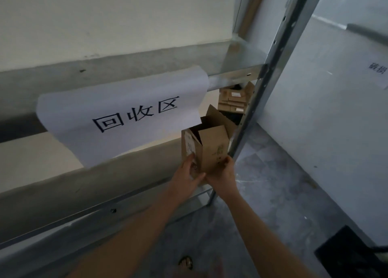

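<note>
Left hand (187, 174) and right hand (224, 175) each have a grip pinching the upright, open box (212, 146) low down, beside the post (255, 107); best ease it level onto the shelf (105, 179), clear of that post.

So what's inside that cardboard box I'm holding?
The cardboard box, gripped by the left hand and right hand, stands with flaps open; only dark inner walls show. Its near wall hides the bottom.

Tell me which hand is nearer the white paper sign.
Left. The left hand grips the cardboard box on the side facing the sign, just below-right of it; the right hand holds the box's other side, farther from the sign.
</note>
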`<state>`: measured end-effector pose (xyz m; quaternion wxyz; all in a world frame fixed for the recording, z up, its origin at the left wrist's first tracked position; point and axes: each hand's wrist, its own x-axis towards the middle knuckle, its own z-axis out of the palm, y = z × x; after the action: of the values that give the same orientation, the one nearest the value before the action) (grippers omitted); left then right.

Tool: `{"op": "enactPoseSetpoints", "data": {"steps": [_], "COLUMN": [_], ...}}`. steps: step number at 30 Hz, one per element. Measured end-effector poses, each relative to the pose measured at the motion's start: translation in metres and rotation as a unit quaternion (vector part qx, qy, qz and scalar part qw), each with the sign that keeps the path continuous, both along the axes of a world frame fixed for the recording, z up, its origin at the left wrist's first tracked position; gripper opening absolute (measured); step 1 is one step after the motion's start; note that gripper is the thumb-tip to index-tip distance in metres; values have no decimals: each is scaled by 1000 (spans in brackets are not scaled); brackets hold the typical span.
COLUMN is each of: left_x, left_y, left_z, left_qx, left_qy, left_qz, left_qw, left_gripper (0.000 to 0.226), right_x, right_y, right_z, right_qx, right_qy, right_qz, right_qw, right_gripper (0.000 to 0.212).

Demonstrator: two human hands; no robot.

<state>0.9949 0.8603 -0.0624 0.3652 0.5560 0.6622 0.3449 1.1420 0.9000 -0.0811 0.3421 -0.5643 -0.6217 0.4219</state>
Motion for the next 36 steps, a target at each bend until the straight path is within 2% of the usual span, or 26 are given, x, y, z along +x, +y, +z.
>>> {"op": "enactPoseSetpoints", "data": {"steps": [2, 6, 10, 17, 19, 21, 23, 26, 28, 32, 36], "left_x": [-1, -10, -12, -25, -27, -29, -30, -40, -54, -101, -173], "left_y": [11, 26, 32, 55, 51, 34, 5, -40, -65, -120, -193], "left_z": [-2, -9, -26, -31, -27, -22, -21, -22, -22, -10, 7], "left_qx": [17, 18, 1, -3, -10, -36, -67, -94, -89, -69, -81], "left_qy": [-1, -42, -113, -158, -98, 12, 117, 318, 406, 481, 506], "left_qz": [65, 139, 183, 171, 156, 139, 106, -5, -32, -12, 40], "left_qw": [998, 989, 977, 972, 983, 990, 985, 943, 909, 874, 858], "left_gripper": [70, 61, 61, 49, 52, 63, 64, 67, 68, 66, 66], "right_x": [2, 8, 1, -10, -5, 4, 14, 17, 3, -56, -132], "right_y": [14, 44, 60, 84, 82, 68, 40, 1, -19, -61, -117], "right_z": [-4, -9, -12, -12, -15, -20, -25, -26, -20, 7, 24], "right_qx": [20, -22, -35, -60, -62, -67, -55, 9, 74, 197, 253], "right_qy": [-34, -31, -41, -28, -59, -100, -154, -242, -272, -310, -313], "right_qz": [17, 32, 56, 73, 70, 49, 55, 141, 216, 299, 349], "right_qw": [999, 999, 997, 995, 994, 992, 985, 960, 935, 881, 846], "right_gripper": [71, 50, 45, 42, 55, 68, 67, 57, 55, 56, 59]}}
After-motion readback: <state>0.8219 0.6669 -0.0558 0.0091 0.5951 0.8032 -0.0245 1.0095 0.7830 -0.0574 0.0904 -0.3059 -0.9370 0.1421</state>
